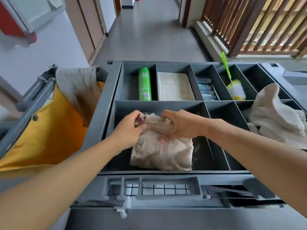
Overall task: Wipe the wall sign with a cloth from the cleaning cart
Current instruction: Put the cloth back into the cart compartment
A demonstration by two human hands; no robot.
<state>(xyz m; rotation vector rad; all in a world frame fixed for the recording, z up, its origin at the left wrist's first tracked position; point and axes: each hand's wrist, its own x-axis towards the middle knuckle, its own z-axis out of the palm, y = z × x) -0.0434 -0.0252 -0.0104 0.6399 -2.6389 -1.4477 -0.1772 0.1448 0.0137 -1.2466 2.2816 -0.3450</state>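
Note:
A beige knitted cloth (162,151) hangs down into the large front compartment of the grey cleaning cart (109,103). My left hand (128,128) grips its upper left corner, beside a small red clip (140,121). My right hand (181,126) is closed on the bunched top edge of the same cloth. The two hands are close together above the compartment. No wall sign is in view.
The back compartments hold a green spray can (144,83), a notebook (174,87), blue packets (206,90) and a yellow-and-white brush with a green handle (235,88). Another beige cloth (274,113) lies at the right. A yellow bag (49,127) hangs at the left. The corridor floor stretches ahead.

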